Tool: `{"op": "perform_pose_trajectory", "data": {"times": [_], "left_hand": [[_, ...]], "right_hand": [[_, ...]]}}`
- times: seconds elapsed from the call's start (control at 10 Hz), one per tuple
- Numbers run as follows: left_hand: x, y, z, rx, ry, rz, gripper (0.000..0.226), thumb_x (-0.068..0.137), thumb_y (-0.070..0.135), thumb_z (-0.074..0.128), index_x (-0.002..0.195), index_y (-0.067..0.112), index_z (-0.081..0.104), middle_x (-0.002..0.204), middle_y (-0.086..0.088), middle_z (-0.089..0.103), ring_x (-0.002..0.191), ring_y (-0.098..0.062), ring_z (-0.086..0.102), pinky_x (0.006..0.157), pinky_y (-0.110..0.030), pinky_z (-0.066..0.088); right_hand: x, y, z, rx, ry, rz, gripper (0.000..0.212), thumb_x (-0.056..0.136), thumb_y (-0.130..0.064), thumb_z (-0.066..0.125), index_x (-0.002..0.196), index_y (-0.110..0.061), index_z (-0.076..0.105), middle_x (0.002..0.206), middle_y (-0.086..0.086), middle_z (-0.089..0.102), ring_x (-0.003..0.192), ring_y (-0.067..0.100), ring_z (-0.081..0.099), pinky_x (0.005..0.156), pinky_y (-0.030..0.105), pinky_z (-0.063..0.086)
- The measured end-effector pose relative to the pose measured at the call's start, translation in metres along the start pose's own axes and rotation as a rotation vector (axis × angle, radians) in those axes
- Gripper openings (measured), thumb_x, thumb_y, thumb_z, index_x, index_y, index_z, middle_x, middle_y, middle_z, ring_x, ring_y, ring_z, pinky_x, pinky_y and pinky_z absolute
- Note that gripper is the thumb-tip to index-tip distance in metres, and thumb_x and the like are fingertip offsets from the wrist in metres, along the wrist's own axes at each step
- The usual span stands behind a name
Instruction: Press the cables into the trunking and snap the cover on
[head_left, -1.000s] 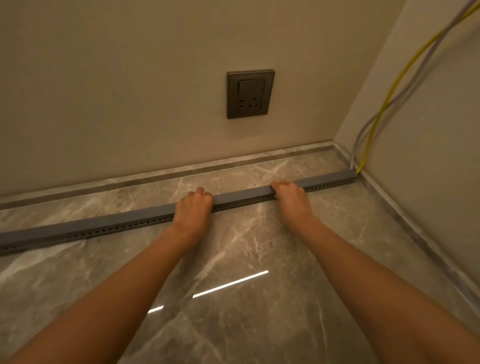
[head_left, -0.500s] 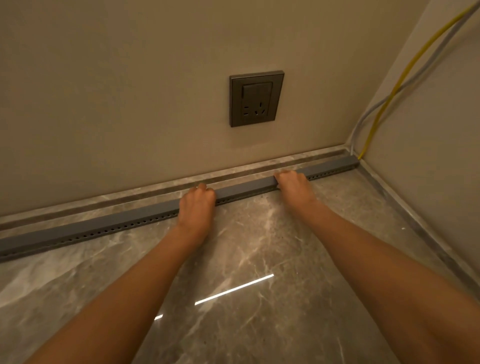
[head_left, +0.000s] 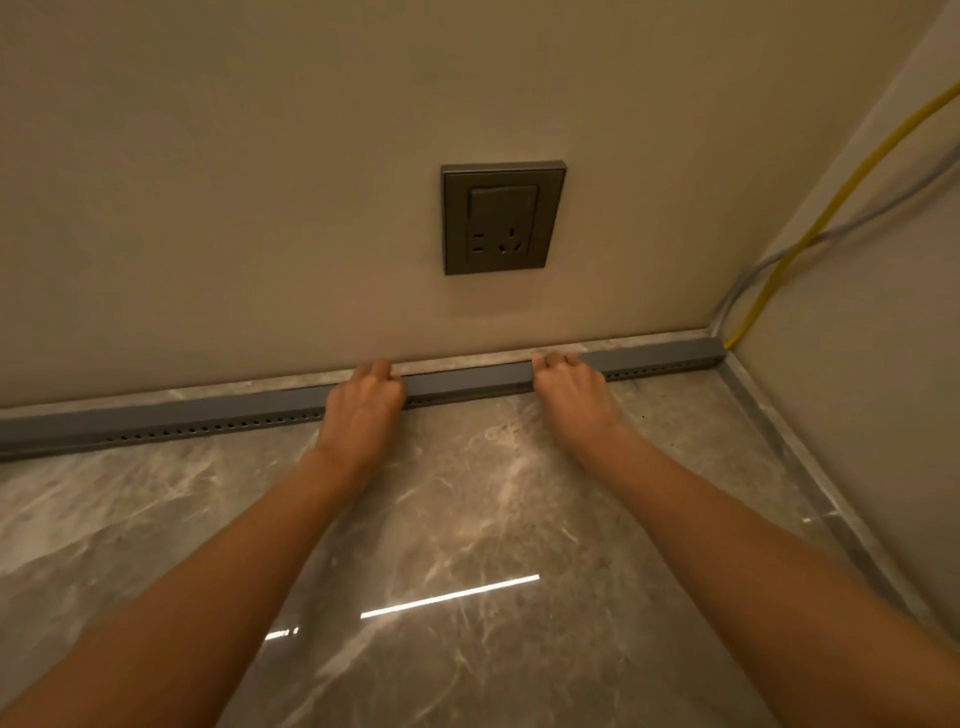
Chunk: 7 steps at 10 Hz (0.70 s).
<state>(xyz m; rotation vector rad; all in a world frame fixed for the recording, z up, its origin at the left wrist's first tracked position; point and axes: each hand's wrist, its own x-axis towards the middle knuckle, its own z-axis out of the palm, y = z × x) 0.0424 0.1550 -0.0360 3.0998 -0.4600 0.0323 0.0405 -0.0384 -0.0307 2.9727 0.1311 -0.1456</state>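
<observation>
A long grey trunking (head_left: 467, 383) with its cover on lies along the foot of the back wall, against the marble skirting. A row of small holes runs along its front side. My left hand (head_left: 363, 402) grips it near the middle, fingers curled over the top. My right hand (head_left: 569, 387) grips it a little further right the same way. A yellow cable (head_left: 810, 234) and a grey cable (head_left: 779, 260) come down the right wall and enter the trunking's right end at the corner. The cables inside the trunking are hidden.
A dark wall socket (head_left: 501, 218) sits on the back wall above my hands. The glossy marble floor (head_left: 467, 519) reflects a strip light. The right wall meets the back wall at the corner (head_left: 719, 332), with a marble skirting (head_left: 810, 467) along it.
The trunking, held in both hands, has slid away from me across the floor until it lies against the back wall's skirting. My grip on it is unchanged.
</observation>
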Motion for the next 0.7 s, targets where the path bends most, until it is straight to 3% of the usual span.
{"op": "perform_pose_trajectory", "data": {"times": [0.1,0.2,0.3,0.5,0.6,0.7], "left_hand": [[0.000,0.006,-0.002,-0.041,0.003,-0.055,0.007,0.077,-0.011,0.062,0.083,-0.012,0.066,0.090,-0.031,0.063,0.085,-0.044,0.064,0.061,-0.044,0.051],[0.003,0.009,0.001,-0.003,0.043,-0.090,0.014,0.084,-0.009,0.055,0.092,-0.011,0.065,0.099,-0.029,0.063,0.093,-0.042,0.063,0.070,-0.044,0.052],[0.009,0.015,0.001,0.091,-0.042,-0.138,0.023,0.093,-0.001,0.044,0.110,-0.003,0.060,0.116,-0.020,0.058,0.108,-0.035,0.057,0.084,-0.041,0.048],[0.012,0.020,0.001,0.173,-0.075,-0.142,0.027,0.096,0.002,0.042,0.119,0.001,0.056,0.122,-0.015,0.054,0.111,-0.031,0.057,0.089,-0.037,0.048],[0.008,0.019,0.001,0.081,-0.074,-0.191,0.024,0.096,0.003,0.043,0.116,-0.002,0.056,0.123,-0.018,0.052,0.111,-0.035,0.056,0.088,-0.041,0.048],[0.000,0.017,0.002,-0.199,-0.058,-0.276,0.024,0.094,0.013,0.050,0.110,-0.004,0.056,0.122,-0.021,0.049,0.108,-0.039,0.054,0.087,-0.045,0.047]], "right_hand": [[0.000,0.001,-0.002,0.007,0.003,-0.025,0.039,0.093,0.005,0.037,0.132,0.007,0.039,0.132,0.023,0.049,0.120,0.037,0.051,0.098,0.039,0.044],[0.003,0.003,0.001,0.016,0.027,-0.037,0.037,0.094,0.005,0.035,0.130,0.009,0.040,0.131,0.024,0.050,0.120,0.038,0.050,0.098,0.041,0.044],[0.003,0.004,0.000,0.020,0.025,-0.056,0.035,0.093,0.006,0.034,0.126,0.011,0.043,0.130,0.026,0.051,0.118,0.039,0.052,0.097,0.043,0.044],[0.005,0.006,-0.008,0.057,0.033,-0.063,0.030,0.093,0.007,0.039,0.118,0.003,0.054,0.124,0.020,0.059,0.116,0.034,0.055,0.096,0.040,0.045],[0.005,0.002,-0.005,0.127,0.030,0.010,0.027,0.095,0.002,0.040,0.117,0.002,0.056,0.123,0.020,0.060,0.116,0.034,0.054,0.096,0.038,0.044],[0.000,-0.004,-0.005,0.259,0.056,0.084,0.029,0.097,-0.017,0.046,0.118,0.000,0.056,0.125,0.018,0.058,0.117,0.035,0.053,0.100,0.041,0.040]]}}
